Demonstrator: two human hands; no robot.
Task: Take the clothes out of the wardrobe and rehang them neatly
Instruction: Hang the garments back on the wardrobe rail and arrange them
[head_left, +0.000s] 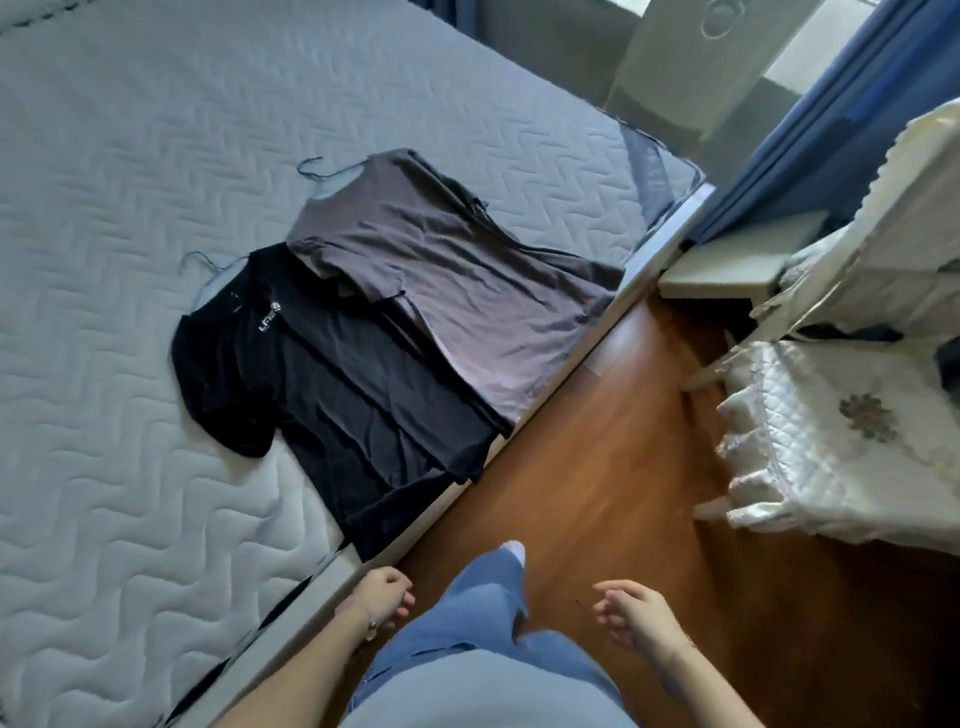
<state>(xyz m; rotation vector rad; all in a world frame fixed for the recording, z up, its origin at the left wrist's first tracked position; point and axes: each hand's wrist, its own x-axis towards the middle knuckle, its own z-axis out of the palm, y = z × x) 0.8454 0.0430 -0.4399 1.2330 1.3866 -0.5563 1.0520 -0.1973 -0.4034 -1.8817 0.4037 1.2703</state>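
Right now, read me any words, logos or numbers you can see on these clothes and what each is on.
"LFW", then a blurred character: white print on the chest of the black T-shirt.
Faint mark near the hem of the grey T-shirt: too blurred to read.
No other text shows.

Home bedroom: bed (130, 260), curtain (831, 130).

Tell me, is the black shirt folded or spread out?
Spread out. The black shirt lies flat on the mattress, sleeve and hem opened out, on a hanger whose hook pokes past the collar.
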